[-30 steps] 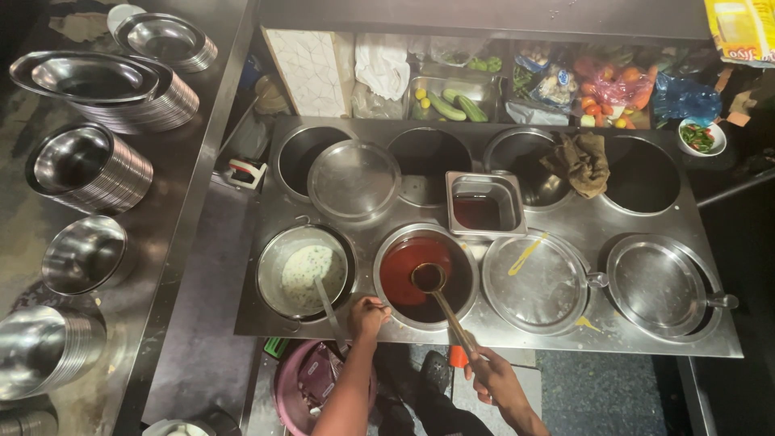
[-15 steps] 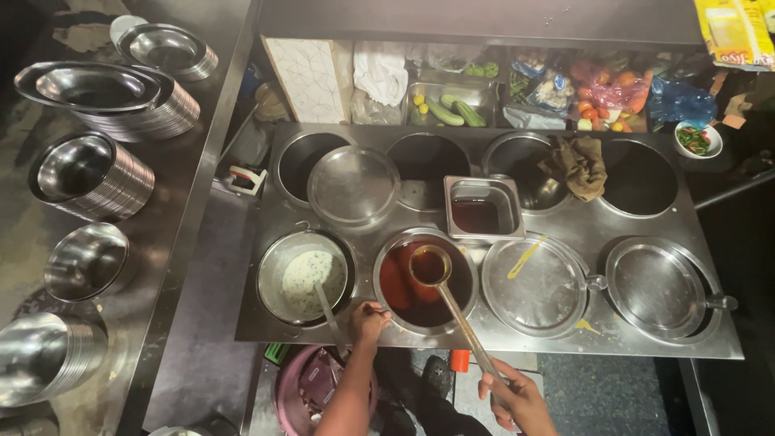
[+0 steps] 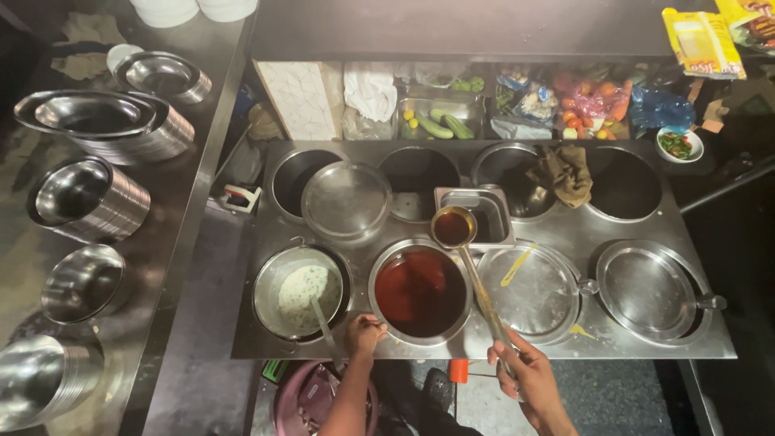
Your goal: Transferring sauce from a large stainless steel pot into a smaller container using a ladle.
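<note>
My right hand (image 3: 529, 373) grips the long handle of a metal ladle (image 3: 454, 227), near the counter's front edge. The ladle's bowl is full of reddish-brown liquid and hangs just past the far rim of a round pot of red sauce (image 3: 420, 289), over the near edge of a small square steel container (image 3: 475, 214). My left hand (image 3: 363, 333) rests on the counter's front edge at the red pot's near-left rim. To its left stands a pot of pale chunky sauce (image 3: 302, 293) with a spoon handle leaning out.
Steel counter (image 3: 565, 347) with several round wells; two lidded pots (image 3: 533, 289) (image 3: 650, 287) at right, a lid (image 3: 345, 199) at back left, a brown cloth (image 3: 565, 171). Stacked steel bowls (image 3: 89, 198) fill the left table. Vegetables and bags line the back shelf.
The ladle was dipped in the red sauce, then rose filled and moved away from me to the square container. My right hand shifted slightly right. My left hand stayed put.
</note>
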